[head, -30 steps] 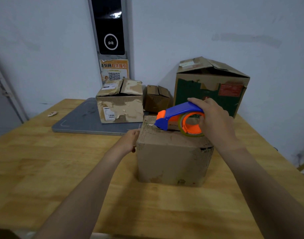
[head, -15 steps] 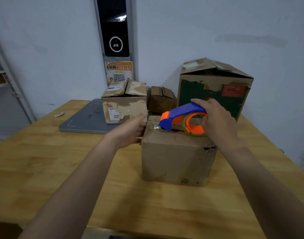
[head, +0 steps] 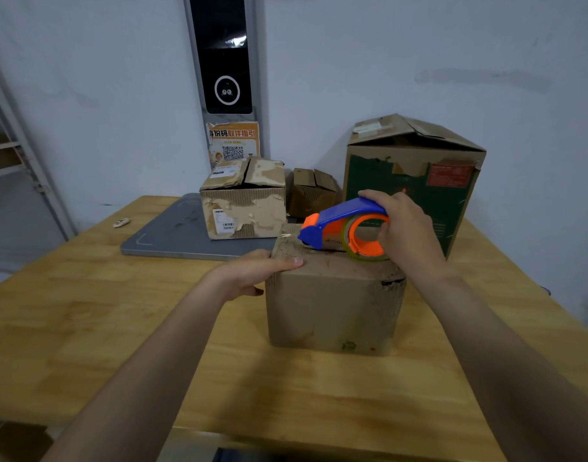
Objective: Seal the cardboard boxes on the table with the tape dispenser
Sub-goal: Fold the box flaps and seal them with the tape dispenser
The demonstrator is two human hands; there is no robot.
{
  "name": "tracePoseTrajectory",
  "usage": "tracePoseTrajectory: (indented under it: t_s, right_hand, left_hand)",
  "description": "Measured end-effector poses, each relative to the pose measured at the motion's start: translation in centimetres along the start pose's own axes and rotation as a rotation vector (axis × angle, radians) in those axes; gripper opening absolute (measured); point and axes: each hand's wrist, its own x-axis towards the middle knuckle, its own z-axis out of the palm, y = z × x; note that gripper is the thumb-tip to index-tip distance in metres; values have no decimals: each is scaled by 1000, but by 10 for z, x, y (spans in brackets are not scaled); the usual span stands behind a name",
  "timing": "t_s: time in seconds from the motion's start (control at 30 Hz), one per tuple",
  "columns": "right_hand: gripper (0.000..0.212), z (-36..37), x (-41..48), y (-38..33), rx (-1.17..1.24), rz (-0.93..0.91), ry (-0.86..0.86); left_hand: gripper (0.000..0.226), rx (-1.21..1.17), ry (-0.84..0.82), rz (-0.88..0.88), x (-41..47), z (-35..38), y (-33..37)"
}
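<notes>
Head view: a brown box sits near the front of a wooden table. The right hand wraps its fingers round the blue-and-orange dispenser, whose nose presses on the box top near its far left edge, likely to anchor the tape. The left hand clasps the box's top left corner, thumb on top, apparently bracing it. Three more boxes wait behind, one on a grey mat.

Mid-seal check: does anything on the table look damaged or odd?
The box on the grey pad has its facing paper peeled in patches and its top flaps gaping. The tall green box has torn print and peaked, unsealed flaps. The box under the tape dispenser shows a dark tear at its upper right corner.
</notes>
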Motion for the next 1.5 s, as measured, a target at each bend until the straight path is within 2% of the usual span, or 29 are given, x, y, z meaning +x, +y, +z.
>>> tracePoseTrajectory:
  t_s: [0.1,0.23,0.37,0.43,0.57,0.8,1.07,1.33,1.5]
  right_hand:
    - [61,7,1,-12,43,-25,-13]
    - [59,10,1,-18,67,-48,-20]
    - [60,10,1,-16,62,-74,-14]
    - [59,10,2,-15,51,-87,-19]
    - [59,8,4,-15,33,-109,-41]
    - [61,4,11,-23,-39,-178,-39]
    - [65,-5,9,-14,-83,-175,-73]
    - [66,-15,9,-8,-68,-185,-93]
    - [74,-45,14,28,-105,-129,-57]
  left_hand:
    - [95,78,41,71,-12,-10,-6]
    - [89,498,93,282,-28,-11,3]
    - [87,926,150,261,-17,-15,8]
    - [87,1030,175,305,-9,-14,9]
    - [80,1016,169,386,-2,-5,7]
    - [79,996,163,332,-13,-1,14]
    - [87,1055,197,280,-21,3,16]
    - [87,1065,183,236,-29,9,23]
    - [87,1073,184,222,-29,9,24]
